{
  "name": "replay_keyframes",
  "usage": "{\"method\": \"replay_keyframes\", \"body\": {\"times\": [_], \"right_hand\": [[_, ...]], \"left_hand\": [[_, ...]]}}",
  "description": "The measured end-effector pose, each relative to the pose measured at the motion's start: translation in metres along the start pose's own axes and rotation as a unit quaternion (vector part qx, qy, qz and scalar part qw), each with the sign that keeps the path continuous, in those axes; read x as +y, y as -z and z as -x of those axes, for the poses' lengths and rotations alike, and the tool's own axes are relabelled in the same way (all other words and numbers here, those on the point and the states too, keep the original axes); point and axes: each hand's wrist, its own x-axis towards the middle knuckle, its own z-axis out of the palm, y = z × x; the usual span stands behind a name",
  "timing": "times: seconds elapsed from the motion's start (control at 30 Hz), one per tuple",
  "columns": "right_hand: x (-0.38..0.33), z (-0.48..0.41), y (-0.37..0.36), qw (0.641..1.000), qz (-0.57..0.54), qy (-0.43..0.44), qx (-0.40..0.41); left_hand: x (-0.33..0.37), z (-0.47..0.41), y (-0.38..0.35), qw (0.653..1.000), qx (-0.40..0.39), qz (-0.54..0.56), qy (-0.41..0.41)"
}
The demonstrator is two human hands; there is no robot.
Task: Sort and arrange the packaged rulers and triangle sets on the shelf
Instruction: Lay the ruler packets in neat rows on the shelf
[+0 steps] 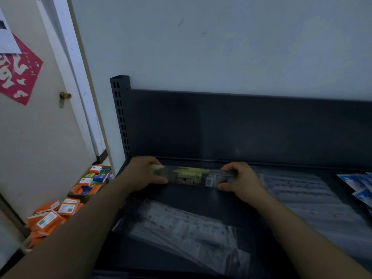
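A long clear ruler pack (192, 176) with a pale yellow label lies crosswise near the back of the dark shelf (193, 200). My left hand (144, 174) grips its left end and my right hand (239, 179) grips its right end, thumbs toward me. A clear-wrapped ruler package (181, 228) lies flat on the shelf in front, angled toward the right. A further stack of clear packaged rulers (306, 196) lies to the right of my right hand.
Blue-and-white packets (358, 186) sit at the shelf's far right. The shelf's dark back panel (241, 127) and perforated post (120, 115) rise behind. Orange boxes (52, 216) are piled on the floor to the left, by a door (40, 127).
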Motion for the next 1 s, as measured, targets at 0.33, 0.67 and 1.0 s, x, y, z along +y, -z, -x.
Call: {"method": "replay_keyframes", "body": {"times": [0.33,0.67,1.0], "right_hand": [[-0.001,0.003,-0.012,0.998,-0.047,-0.031,-0.017],[0.0,-0.001,-0.003,0.988,0.11,-0.028,-0.105],[0.001,-0.001,-0.007,0.998,0.052,0.002,-0.027]], "left_hand": [[0.012,0.007,-0.012,0.997,-0.036,0.067,0.023],[0.016,0.006,-0.019,0.996,-0.076,-0.037,-0.017],[0.017,0.012,-0.02,0.998,0.0,0.063,0.011]]}}
